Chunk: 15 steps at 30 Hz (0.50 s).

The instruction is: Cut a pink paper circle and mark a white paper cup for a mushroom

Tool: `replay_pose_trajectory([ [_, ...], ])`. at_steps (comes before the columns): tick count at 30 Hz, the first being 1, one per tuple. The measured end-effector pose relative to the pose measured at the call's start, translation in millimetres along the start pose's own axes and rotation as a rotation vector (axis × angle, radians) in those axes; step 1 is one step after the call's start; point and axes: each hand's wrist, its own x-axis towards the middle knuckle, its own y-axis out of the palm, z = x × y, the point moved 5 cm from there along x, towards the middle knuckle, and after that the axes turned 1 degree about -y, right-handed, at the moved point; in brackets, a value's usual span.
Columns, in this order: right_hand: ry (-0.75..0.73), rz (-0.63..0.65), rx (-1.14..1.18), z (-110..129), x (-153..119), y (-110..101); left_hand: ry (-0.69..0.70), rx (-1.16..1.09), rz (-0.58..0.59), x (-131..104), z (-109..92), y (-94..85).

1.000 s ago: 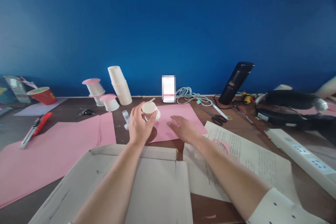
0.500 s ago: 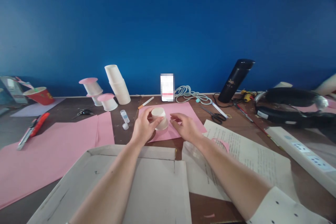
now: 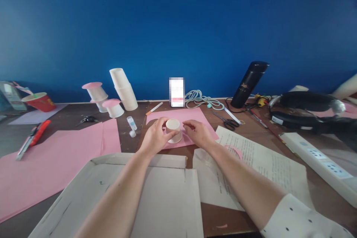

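Note:
A white paper cup (image 3: 173, 126) stands upside down on a sheet of pink paper (image 3: 195, 117). My left hand (image 3: 157, 134) holds it from the left, thumb across the near side and fingers behind. On the right, my right hand (image 3: 198, 134) hovers a short way from the cup, its fingers bent and slightly apart with nothing in them. Behind the hands lies an orange-and-white pen (image 3: 154, 109). Left of the left hand are a small clear glue tube (image 3: 132, 123) and its cap (image 3: 132, 133).
Pink-topped cups (image 3: 113, 108) and stacked white cups (image 3: 123, 89) stand at the back left. A utility knife (image 3: 33, 139) lies on pink sheets (image 3: 72, 148). Scissors (image 3: 230, 123), printed paper (image 3: 267, 163), a black flask (image 3: 249, 83) and a power strip (image 3: 320, 167) are on the right. A phone (image 3: 177, 92) leans against the wall.
My left hand has shifted the cup slightly right and nearer on the pink paper. My right hand stays beside it. The whole view has moved slightly.

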Motion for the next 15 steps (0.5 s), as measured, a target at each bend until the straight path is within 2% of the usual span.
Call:
replay_pose_trajectory([
  [15, 0.018, 0.023, -0.029, -1.5, 0.2, 0.3, 0.010, -0.001, 0.032, -2.2, -8.0, 0.7],
])
